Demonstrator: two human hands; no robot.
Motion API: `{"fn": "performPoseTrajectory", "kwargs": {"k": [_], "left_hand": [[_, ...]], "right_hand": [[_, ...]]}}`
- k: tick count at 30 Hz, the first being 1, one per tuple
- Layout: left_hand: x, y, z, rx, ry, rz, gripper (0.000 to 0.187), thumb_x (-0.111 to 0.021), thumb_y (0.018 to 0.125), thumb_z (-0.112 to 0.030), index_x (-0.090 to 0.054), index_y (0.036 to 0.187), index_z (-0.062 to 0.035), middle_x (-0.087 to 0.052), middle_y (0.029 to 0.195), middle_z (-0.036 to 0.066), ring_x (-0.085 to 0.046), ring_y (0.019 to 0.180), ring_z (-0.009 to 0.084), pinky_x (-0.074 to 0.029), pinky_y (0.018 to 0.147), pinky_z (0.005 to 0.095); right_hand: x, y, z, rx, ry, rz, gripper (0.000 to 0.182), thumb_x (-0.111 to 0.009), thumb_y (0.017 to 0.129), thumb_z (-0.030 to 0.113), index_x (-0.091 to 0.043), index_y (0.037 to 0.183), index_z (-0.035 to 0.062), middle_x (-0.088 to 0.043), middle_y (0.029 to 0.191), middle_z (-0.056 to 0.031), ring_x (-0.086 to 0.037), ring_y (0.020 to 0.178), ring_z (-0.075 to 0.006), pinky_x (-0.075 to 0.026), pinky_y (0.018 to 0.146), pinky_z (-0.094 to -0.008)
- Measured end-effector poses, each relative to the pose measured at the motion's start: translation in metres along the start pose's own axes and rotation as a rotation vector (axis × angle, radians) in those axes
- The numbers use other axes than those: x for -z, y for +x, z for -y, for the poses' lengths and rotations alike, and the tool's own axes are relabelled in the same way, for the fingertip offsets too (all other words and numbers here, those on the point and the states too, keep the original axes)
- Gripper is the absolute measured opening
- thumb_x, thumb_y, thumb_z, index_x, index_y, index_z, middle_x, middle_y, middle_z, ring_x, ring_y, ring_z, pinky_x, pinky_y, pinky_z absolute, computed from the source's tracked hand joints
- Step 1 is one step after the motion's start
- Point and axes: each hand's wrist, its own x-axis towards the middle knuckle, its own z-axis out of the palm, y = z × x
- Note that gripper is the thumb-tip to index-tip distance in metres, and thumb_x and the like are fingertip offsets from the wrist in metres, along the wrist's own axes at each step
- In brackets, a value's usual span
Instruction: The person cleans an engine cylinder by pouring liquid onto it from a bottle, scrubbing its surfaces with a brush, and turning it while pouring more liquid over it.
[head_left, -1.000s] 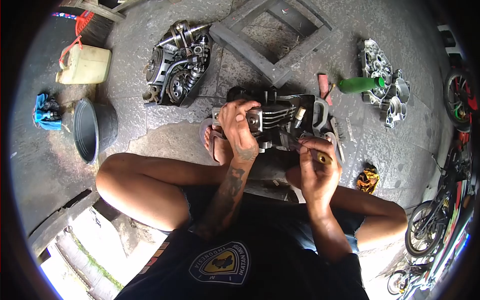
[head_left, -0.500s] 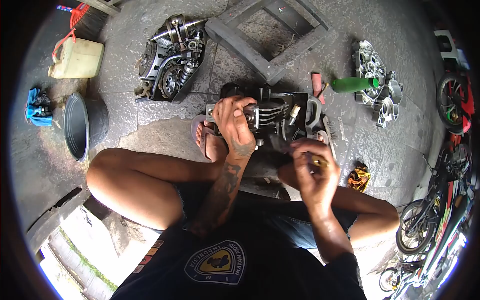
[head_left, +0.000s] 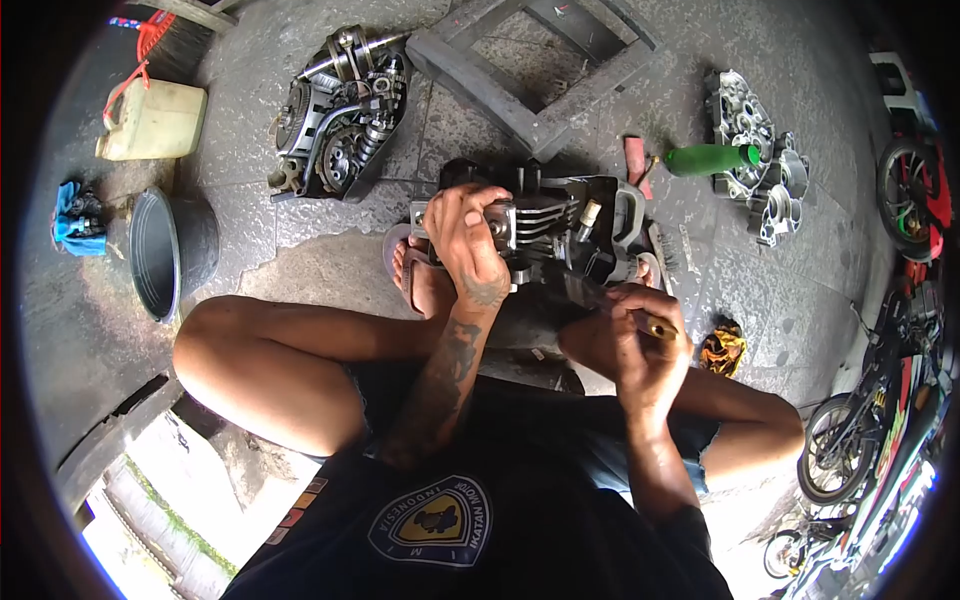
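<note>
My left hand [head_left: 468, 240] is wrapped over a finned metal engine part [head_left: 535, 228] and grips it at its left end. The part sits over a black tray [head_left: 600, 184] between my feet. In my right hand [head_left: 648, 345] is a brush [head_left: 660, 328], its yellowish handle end showing above the fingers. The brush's dark, blurred head points left toward the tray's near edge, just below the finned part. A small piece with a pale end [head_left: 590, 213] stands up in the tray, to the right of the fins.
A partly dismantled engine [head_left: 345, 120] lies at the upper left, with a grey frame [head_left: 540, 130] beside it. On the right are a green bottle [head_left: 705, 160], metal engine casings [head_left: 780, 200] and a yellow-black cloth [head_left: 722, 350]. A bucket [head_left: 175, 250] and jerrycan [head_left: 155, 120] stand left; motorcycles [head_left: 840, 450] line the right.
My right hand has moved slightly right and down with the brush, away from the finned part. My left hand keeps its grip in the same place.
</note>
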Motion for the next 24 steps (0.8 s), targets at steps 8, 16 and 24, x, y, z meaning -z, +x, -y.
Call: {"fn": "performPoseTrajectory", "kwargs": {"k": [8, 16, 24], "left_hand": [[0.002, 0.001, 0.002, -0.010, 0.009, 0.000, 0.042, -0.036, 0.099, -0.031, -0.067, 0.090, -0.0043, -0.061, 0.091, 0.011, -0.055, 0.091, 0.0297, -0.035, 0.091, 0.0425], [0.007, -0.003, 0.005, -0.043, 0.063, 0.052, 0.039, -0.042, 0.098, -0.036, -0.063, 0.094, -0.0026, -0.059, 0.096, 0.012, -0.053, 0.094, 0.0304, -0.036, 0.090, 0.0422], [0.014, -0.006, 0.000, -0.029, 0.152, 0.116, 0.036, -0.076, 0.077, -0.026, -0.058, 0.100, -0.0044, -0.057, 0.100, 0.011, -0.053, 0.096, 0.0307, -0.038, 0.090, 0.0430]], "right_hand": [[0.008, 0.008, -0.007, 0.064, -0.070, -0.024, 0.012, -0.066, 0.086, -0.003, -0.060, 0.096, 0.0023, -0.070, 0.094, -0.0099, -0.065, 0.091, -0.0169, -0.049, 0.088, -0.0301], [0.027, 0.062, -0.023, -0.104, 0.216, -0.416, 0.010, -0.062, 0.094, 0.006, -0.060, 0.100, -0.0007, -0.065, 0.097, -0.0112, -0.063, 0.094, -0.0181, -0.050, 0.087, -0.0314], [-0.011, 0.104, -0.111, -0.232, -0.023, -0.185, 0.011, -0.066, 0.093, 0.014, -0.065, 0.098, 0.0047, -0.069, 0.075, -0.0088, -0.067, 0.071, -0.0144, -0.052, 0.066, -0.0305]]}}
